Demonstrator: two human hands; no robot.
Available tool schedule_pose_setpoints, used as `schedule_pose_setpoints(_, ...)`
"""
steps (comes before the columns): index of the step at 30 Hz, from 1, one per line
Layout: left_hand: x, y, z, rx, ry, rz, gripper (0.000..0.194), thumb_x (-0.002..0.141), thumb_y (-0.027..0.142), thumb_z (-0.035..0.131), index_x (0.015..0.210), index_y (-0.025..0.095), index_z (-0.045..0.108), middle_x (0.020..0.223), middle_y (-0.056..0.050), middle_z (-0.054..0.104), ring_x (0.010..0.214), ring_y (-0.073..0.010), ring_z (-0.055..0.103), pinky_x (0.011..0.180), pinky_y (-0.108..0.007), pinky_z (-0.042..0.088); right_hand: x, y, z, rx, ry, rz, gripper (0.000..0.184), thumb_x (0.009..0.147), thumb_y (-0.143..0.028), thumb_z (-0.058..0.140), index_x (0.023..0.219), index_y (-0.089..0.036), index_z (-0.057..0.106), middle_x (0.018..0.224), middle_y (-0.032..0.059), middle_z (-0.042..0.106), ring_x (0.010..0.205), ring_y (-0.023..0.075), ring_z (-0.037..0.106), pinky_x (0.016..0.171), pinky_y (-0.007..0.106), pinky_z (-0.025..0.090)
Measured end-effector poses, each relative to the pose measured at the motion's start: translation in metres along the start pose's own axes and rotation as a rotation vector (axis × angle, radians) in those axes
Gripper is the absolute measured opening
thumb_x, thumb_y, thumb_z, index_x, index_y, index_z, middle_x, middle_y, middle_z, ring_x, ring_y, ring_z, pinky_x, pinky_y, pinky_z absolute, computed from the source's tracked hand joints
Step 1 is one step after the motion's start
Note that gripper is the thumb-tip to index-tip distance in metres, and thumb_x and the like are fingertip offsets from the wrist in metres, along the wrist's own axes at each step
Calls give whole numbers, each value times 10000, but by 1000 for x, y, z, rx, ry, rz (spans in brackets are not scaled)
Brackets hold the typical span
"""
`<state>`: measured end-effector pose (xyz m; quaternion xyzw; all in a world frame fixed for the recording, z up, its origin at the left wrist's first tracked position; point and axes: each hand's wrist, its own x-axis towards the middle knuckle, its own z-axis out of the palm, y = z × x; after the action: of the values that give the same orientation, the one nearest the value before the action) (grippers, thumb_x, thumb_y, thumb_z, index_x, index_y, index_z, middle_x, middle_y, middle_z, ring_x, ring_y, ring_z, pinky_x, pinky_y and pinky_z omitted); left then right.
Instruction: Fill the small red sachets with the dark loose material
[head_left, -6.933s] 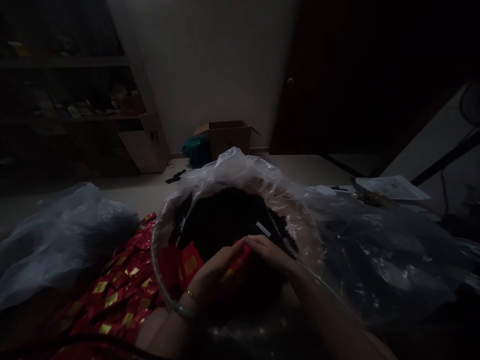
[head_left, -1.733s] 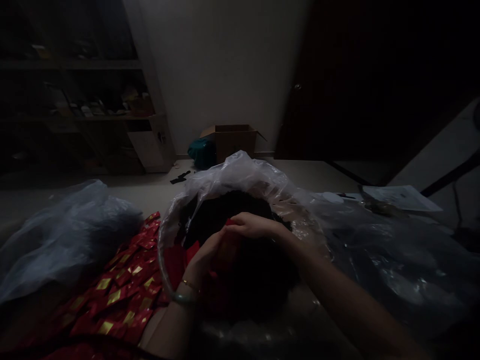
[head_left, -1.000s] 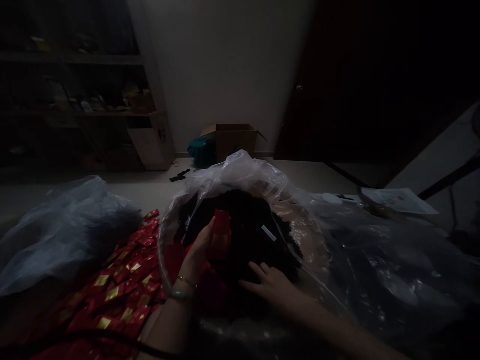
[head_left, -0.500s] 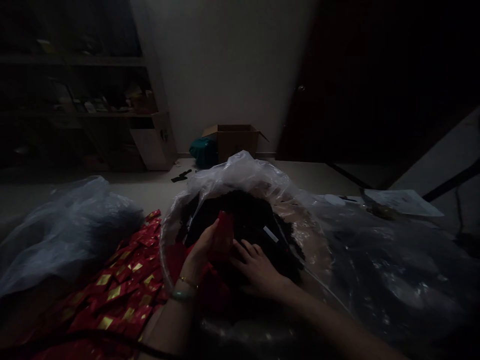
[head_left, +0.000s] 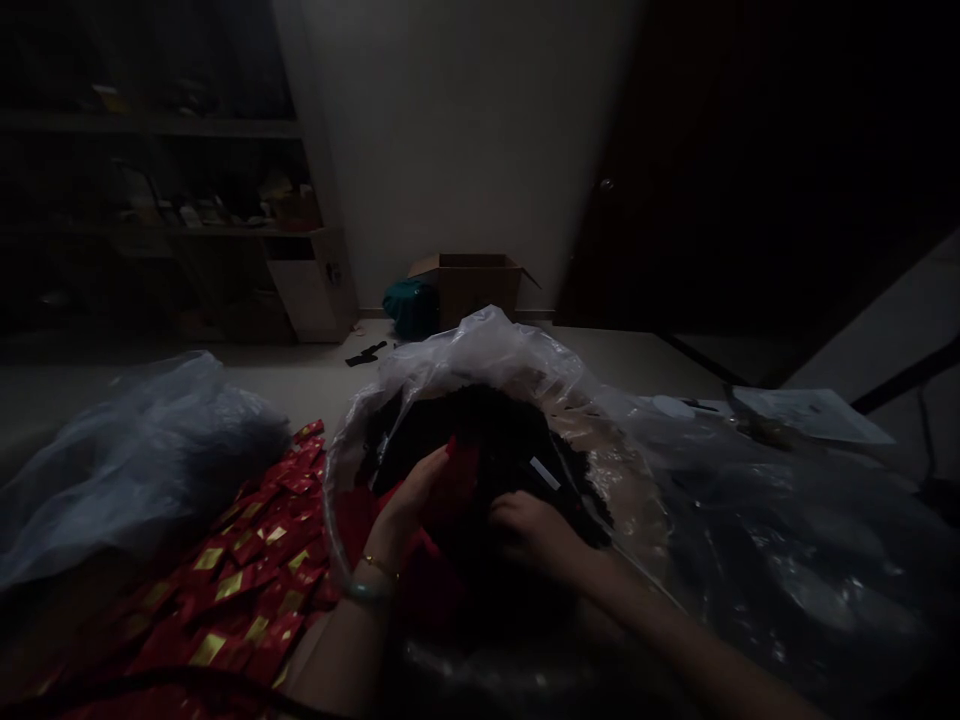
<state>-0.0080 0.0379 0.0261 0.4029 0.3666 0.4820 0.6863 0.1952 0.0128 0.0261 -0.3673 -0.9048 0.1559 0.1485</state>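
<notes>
My left hand [head_left: 409, 497] is shut on a red packet [head_left: 454, 487] above a heap of dark loose material [head_left: 495, 430], perhaps tea leaves. My right hand [head_left: 531, 530] rests curled on that heap, close to the packet, and its fingertips are hidden. A small white strip [head_left: 544, 473] lies on the heap. The heap sits in a round container [head_left: 630, 500] lined with clear plastic. Many red packets with gold squares [head_left: 247, 590] lie piled to the left, touching its rim.
A bluish plastic bag [head_left: 142, 470] lies left and clear plastic sheeting [head_left: 787, 560] right. Papers [head_left: 810, 415] lie beyond the sheeting. Farther off stand a cardboard box [head_left: 472, 285], a teal bag [head_left: 411, 310], a shelf unit [head_left: 180, 225] and a dark door [head_left: 720, 170].
My right hand has curled its fingers and moved slightly right on the heap. The red packet sits lower and less upright in my left hand. The view has shifted slightly.
</notes>
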Motion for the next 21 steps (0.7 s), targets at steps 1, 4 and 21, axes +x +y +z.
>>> schedule_pose_setpoints(1, -1, 1, 1, 8, -1, 0, 465, 762, 431, 605, 1121, 136, 598, 865, -65, 680, 786, -201, 619, 768, -347, 478, 3, 4, -13, 134, 84, 61, 184, 723, -80, 619, 879, -171, 659, 991, 59, 675, 892, 185, 610, 782, 286, 488)
schedule_pose_setpoints(4, 0, 3, 4, 36, -29, -1, 490, 717, 412, 656, 1117, 135, 598, 916, -73, 680, 789, -195, 615, 797, -349, 460, 16, 5, -57, 399, 262, 227, 112, 730, -156, 629, 831, -177, 671, 873, 29, 699, 820, 179, 644, 758, 289, 498)
schedule_pose_setpoints(21, 6, -1, 1, 35, -101, 107, 578, 696, 398, 683, 1219, 182, 567, 1289, -100, 569, 1196, -286, 501, 1024, -401, 356, 49, -33, -108, 466, 230, 256, 244, 837, -257, 574, 1050, -176, 662, 961, 64, 691, 794, 177, 632, 646, 292, 529)
